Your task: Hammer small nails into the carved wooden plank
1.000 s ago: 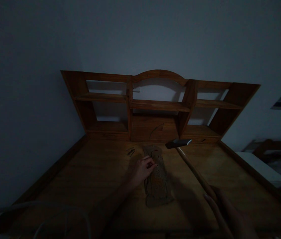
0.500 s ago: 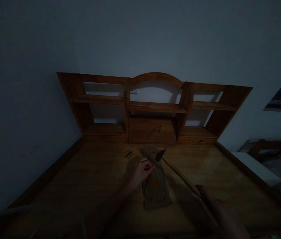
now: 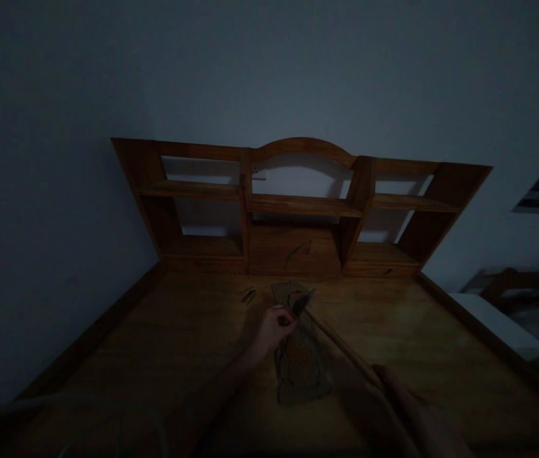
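My right hand [image 3: 405,397] is closed around the wooden handle of a hammer [image 3: 338,340], which slants up to the left. Its dark head is low over a flat, brownish-grey slab [image 3: 303,381] with an outlined pattern and an orange patch. Close beside the head, my left hand [image 3: 276,326] rests at the slab's left edge, thumb and forefinger pinched together. Whatever small thing is in that pinch is too dark to make out. Several thin dark pieces, like nails [image 3: 249,295], lie on the table left of the slab.
The slab lies on a wooden desk [image 3: 164,331] with raised side edges. A wooden shelf unit [image 3: 305,205] runs along its back, against the wall. At the right stand a white surface [image 3: 493,321] and a wooden chair [image 3: 527,283]. The light is dim.
The hammer head has come down and a little left, closer to my left fingertips. My left hand has stayed nearly in place, still pinched. The view has shifted slightly.
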A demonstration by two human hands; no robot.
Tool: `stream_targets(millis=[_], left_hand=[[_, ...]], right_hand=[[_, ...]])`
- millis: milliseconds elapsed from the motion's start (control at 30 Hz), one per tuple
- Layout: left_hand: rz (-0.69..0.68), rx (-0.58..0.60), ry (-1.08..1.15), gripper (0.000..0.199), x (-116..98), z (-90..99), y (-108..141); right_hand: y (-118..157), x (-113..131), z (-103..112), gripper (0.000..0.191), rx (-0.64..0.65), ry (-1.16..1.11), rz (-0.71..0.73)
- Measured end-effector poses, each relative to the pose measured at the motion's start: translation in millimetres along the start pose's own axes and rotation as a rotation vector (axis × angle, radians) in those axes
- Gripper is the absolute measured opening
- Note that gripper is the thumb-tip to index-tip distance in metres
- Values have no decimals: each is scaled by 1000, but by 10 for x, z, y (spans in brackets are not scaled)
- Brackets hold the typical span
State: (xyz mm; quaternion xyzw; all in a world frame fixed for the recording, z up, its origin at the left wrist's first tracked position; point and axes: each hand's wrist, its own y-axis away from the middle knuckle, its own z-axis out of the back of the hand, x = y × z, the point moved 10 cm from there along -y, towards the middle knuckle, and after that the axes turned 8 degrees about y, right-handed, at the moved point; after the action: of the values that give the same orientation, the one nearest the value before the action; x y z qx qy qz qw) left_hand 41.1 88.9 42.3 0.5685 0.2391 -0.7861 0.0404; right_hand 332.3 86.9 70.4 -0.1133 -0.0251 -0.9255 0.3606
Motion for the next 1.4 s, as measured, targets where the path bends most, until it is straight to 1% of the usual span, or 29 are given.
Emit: stream_targets(millis=[67,133,200,267,333,400,467,567,633,700,833,867,933,1000,1100,1200,1267,1333,1400], left_hand=[[-7,4,-2,13,-15,-10,-5],[-9,6,-6,13,-27,-14,-4],[3,-4,-10,12,-15,-5,-4],[25,-13,-18,10,20,5,-5],[32,-12,-23,10,43,7,-7],[3,0,-13,10,26,-3,-10],[-28,9,-3,13,-5,-10,-10],[-39,10,13,15,-33,-13,-4],[-37,12,34,16,-46,-16,0],[-30,11,41,16,-48,-17,1],[27,3,-4,10,35,-5,-12],[40,5,-12,9,63,-6,-17],[46,19,-10,8,104,-21,-23],[31,28,-6,11,120,-32,-23],[21,36,-34,14,119,-32,-6],[15,44,-125,18,58,1,14],[0,50,-178,22,-11,35,18],[-15,37,-183,29,-68,82,8],[1,-10,-141,36,-64,139,-14]], right_hand=[[4,-1,61,43,-58,-23,-14],[-4,32,98,42,-79,-26,-14],[-14,89,89,43,-58,10,3],[-13,130,27,48,-7,58,18],[4,136,-58,53,44,69,23],[28,96,-110,55,44,52,6],[55,40,-75,54,-46,37,-5],[108,-7,25,54,-215,41,25],[123,-21,46,54,-253,55,40],[112,-8,35,52,-240,75,46],[74,123,-91,49,-109,111,71],[76,141,-111,48,-95,119,51],[101,152,-94,45,-126,110,-14],[139,164,-40,43,-188,39,-63],[159,153,42,44,-254,-191,-113],[108,3,61,50,-290,-443,-243],[52,-140,-5,53,-294,-565,-330],[2,-298,-160,57,-259,-651,-397],[13,-499,-351,66,-238,-695,-481]])
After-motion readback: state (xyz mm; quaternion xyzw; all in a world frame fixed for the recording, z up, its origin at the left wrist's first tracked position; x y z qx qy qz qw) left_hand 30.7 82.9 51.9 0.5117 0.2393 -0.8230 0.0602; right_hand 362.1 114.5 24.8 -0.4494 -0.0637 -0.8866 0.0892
